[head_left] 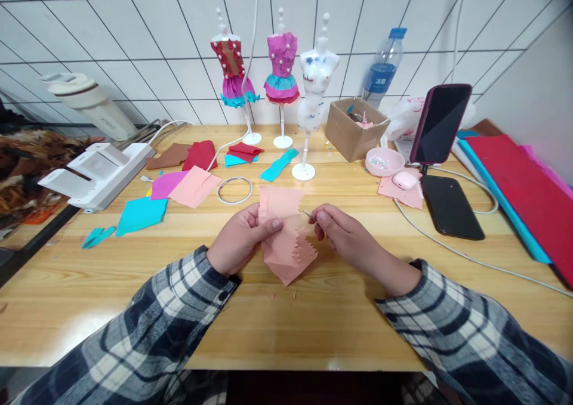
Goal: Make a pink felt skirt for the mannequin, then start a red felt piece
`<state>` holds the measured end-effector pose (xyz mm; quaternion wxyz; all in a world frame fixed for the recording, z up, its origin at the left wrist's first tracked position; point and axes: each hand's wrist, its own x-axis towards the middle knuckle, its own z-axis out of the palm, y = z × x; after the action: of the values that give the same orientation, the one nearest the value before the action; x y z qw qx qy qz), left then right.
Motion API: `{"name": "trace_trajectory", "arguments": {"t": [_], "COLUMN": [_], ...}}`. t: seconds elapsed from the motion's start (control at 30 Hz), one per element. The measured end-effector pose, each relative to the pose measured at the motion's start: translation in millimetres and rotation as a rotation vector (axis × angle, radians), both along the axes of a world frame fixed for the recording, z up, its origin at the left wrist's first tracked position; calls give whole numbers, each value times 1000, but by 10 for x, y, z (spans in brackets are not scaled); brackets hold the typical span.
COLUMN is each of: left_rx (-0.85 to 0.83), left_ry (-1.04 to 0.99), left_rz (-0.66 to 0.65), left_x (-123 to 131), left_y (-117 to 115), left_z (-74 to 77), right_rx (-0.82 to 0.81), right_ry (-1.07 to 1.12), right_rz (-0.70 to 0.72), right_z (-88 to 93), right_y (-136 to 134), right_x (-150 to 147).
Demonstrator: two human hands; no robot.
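Observation:
My left hand [244, 238] pinches a peach sheet of crepe paper [282, 250] above the table, thumb on top. The right edge of the sheet is cut in jagged zigzag points, and its lower end hangs in a point. Just right of that edge, my right hand [338, 229] is closed around what look like small scissors [308, 214]. Only their thin metal tip shows; the fingers hide the rest. A small gap lies between tip and paper. Tiny peach scraps [273, 297] lie on the wood below.
Beyond my hands stand a bare mini mannequin [316, 77] and two dressed ones [282, 65]. Crepe paper pieces [194, 187] and a white ring [235, 190] lie left. To the right are a cardboard box [353, 133], pink dish [384, 161], black phone [452, 207] and cable [447, 253].

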<state>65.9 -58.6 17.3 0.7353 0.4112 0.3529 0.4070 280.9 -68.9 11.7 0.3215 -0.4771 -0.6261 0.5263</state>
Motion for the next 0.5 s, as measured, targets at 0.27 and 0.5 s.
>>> {"name": "trace_trajectory", "arguments": {"t": [0.27,0.5], "left_rx": [29,42], "left_ry": [31,77], "left_rz": [17,6], "left_x": [-26,-70], "left_y": [22,48], "left_z": [-10,-63], "right_rx": [-181,-22], "right_ry": [-3,-132], "right_rz": [107,166], "right_z": [1,4], "right_y": [16,15], "right_x": [-11,-7]}}
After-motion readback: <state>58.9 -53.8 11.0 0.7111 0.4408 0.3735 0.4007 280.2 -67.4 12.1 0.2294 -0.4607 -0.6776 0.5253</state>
